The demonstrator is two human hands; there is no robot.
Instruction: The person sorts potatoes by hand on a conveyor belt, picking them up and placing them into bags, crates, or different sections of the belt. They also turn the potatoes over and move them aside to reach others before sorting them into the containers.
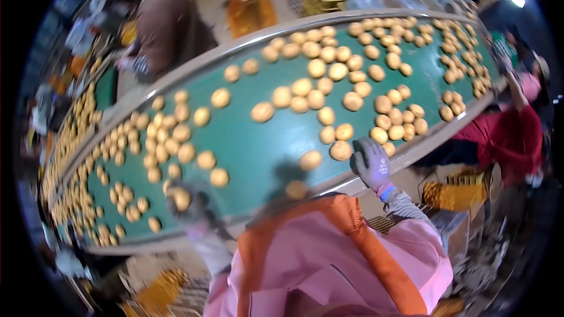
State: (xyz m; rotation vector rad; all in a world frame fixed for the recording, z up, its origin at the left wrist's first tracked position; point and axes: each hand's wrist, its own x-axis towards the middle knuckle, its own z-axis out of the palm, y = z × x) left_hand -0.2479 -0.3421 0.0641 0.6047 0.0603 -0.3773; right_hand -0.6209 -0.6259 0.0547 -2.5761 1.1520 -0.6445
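Potatoes (338,71) strew the green belt (241,147), 1 at the blurred left hand (198,204) and others beside the right hand (371,163), though I cannot tell whether either grips anything, and a hasty sweep might bruise some or knock them over the near rim (352,186).

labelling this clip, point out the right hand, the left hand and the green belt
Right hand (372,163): head view, gloved back
Left hand (198,206): head view, blurred middle
Green belt (249,152): head view, bare surface
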